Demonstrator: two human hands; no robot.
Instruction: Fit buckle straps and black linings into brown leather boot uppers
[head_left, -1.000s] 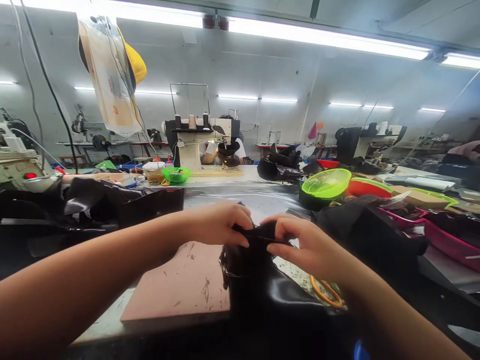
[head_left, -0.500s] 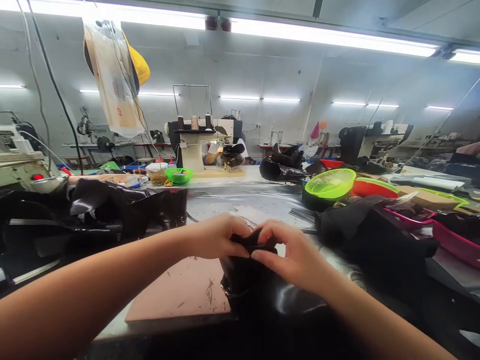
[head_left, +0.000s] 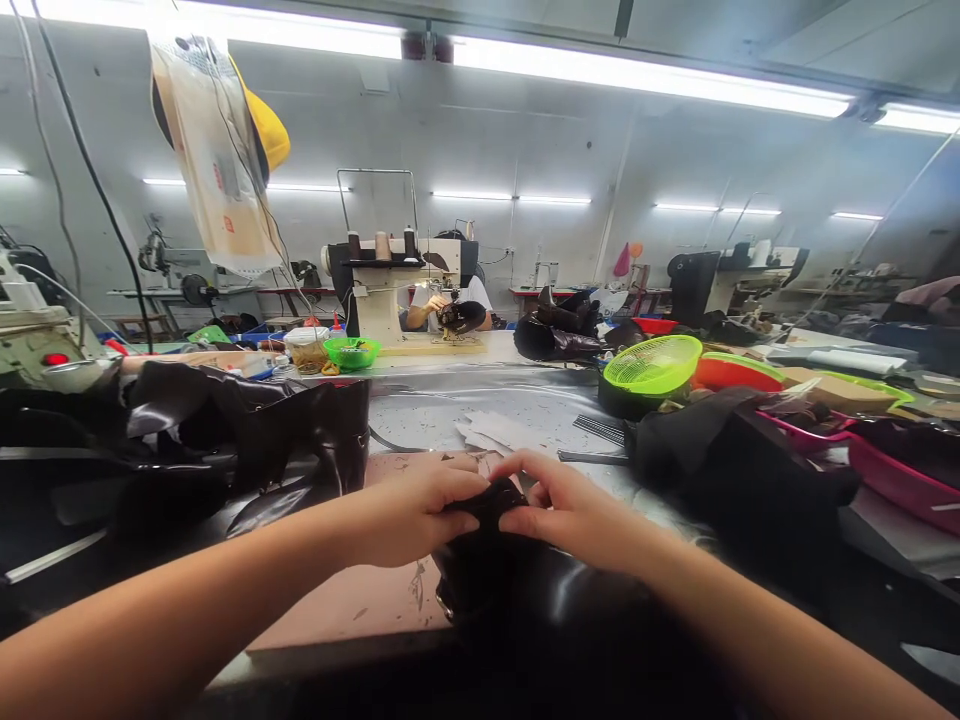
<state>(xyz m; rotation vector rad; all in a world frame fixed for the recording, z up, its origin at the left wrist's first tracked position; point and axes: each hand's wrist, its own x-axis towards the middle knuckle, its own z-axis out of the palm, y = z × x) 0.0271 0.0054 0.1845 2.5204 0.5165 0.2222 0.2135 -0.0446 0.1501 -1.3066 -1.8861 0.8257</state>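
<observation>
A glossy black leather boot upper (head_left: 517, 600) lies before me, its near part running into the dark lower edge of the view. A small metal buckle or ring (head_left: 444, 603) shows on its left side. My left hand (head_left: 427, 505) pinches the left of the upper's folded far end between thumb and fingers. Close beside it, my right hand (head_left: 559, 505) grips the same end from the right, thumb on the near side and fingers curled over the far side. Under the upper is a pinkish board (head_left: 352, 610), scuffed with dark marks.
More black uppers (head_left: 300, 430) are heaped at left. Dark fabric (head_left: 697, 450) and a magenta basket (head_left: 892, 475) sit at right, with a lime-green sieve (head_left: 652, 365) behind. White paper scraps (head_left: 499, 432) lie beyond my hands. Across the table, a person works at a sewing machine (head_left: 375, 300).
Both hands have shifted slightly down and nearer with the upper's end, and their thumbs have moved a little apart. The paper scraps behind are more exposed. The view has shifted slightly.
</observation>
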